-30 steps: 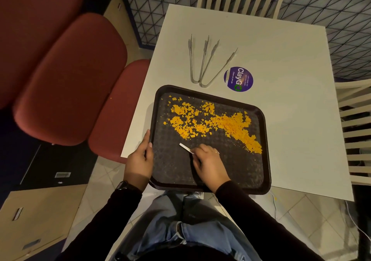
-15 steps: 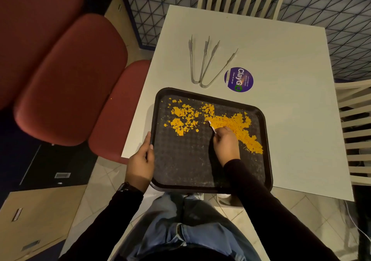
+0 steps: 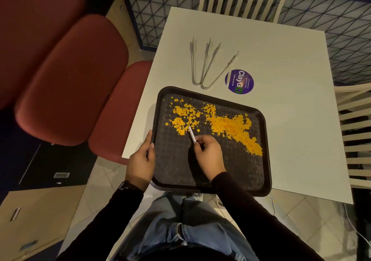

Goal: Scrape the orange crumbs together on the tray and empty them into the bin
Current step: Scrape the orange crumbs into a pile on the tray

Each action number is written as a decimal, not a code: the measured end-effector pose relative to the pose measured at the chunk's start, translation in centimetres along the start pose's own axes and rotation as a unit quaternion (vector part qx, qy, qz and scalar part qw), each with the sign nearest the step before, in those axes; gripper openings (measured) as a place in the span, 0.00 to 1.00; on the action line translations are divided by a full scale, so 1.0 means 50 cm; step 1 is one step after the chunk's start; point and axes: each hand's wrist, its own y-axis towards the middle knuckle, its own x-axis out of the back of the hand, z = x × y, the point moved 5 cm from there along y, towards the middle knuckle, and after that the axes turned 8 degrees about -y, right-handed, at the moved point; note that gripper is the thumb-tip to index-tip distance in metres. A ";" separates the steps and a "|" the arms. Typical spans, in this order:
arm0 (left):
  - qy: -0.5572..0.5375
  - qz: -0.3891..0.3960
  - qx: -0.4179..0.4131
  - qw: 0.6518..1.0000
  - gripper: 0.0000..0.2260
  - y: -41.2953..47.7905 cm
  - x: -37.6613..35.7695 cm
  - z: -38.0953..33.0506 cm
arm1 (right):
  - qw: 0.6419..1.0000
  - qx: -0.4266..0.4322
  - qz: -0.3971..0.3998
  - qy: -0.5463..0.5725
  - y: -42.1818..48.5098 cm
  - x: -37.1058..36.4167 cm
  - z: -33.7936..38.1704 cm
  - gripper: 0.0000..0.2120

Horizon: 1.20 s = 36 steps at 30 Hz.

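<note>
A black tray (image 3: 267,160) lies on the near left part of a white table (image 3: 281,60), jutting over its front edge. Orange crumbs (image 3: 232,128) are spread across its far half, with a thick band on the right and a looser patch (image 3: 183,116) on the left. My right hand (image 3: 208,156) pinches a thin white scraper (image 3: 192,134) whose tip touches the near edge of the left patch. My left hand (image 3: 141,160) grips the tray's left rim. No bin is in view.
Two metal tongs (image 3: 202,66) and a round purple sticker (image 3: 240,81) lie on the table beyond the tray. Red padded seats (image 3: 76,76) stand to the left, white slatted chairs (image 3: 357,132) at the right and far sides. My knees in jeans are below the tray.
My right hand pushed the scraper right into the thick band, then came back left to the near edge of the left patch. More crumbs now lie on the right. The left hand stayed put.
</note>
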 end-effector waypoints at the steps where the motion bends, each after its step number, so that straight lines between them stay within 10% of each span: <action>1: -0.002 -0.001 -0.005 1.000 0.20 0.000 0.001 0.000 | 1.000 0.021 0.006 -0.009 0.004 -0.002 0.007 0.07; 8: 0.009 -0.008 -0.015 1.000 0.20 -0.001 0.003 -0.010 | 0.972 0.192 0.047 -0.131 0.011 -0.027 0.042 0.07; 24: -0.015 -0.004 0.003 1.000 0.19 0.001 0.004 -0.009 | 0.997 -0.021 -0.034 -0.070 0.068 0.041 -0.024 0.05; 36: -0.001 -0.023 -0.015 1.000 0.19 0.002 0.006 -0.003 | 0.970 0.220 0.021 -0.104 0.020 -0.064 0.140 0.09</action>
